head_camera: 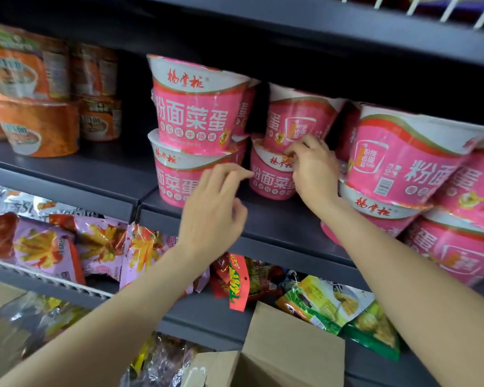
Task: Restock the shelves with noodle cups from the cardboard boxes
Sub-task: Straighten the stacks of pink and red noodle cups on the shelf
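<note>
Pink noodle cups stand two high on the dark shelf [266,219]. A left stack [190,118] sits beside a middle stack, and more pink cups [403,157] lean at the right. My right hand [313,169] pinches the top rim of the lower middle cup [268,180] with curled fingertips. My left hand [213,210] hovers in front of the lower left cup [171,185], fingers loosely curled and holding nothing. An open cardboard box [280,344] is at the bottom, and its inside is hidden.
Orange noodle cups [39,127] fill the shelf's left section. The shelf below holds purple snack bags [48,247], red packets [235,280] and green bags [333,303]. Another shelf board [347,32] hangs close above the pink cups.
</note>
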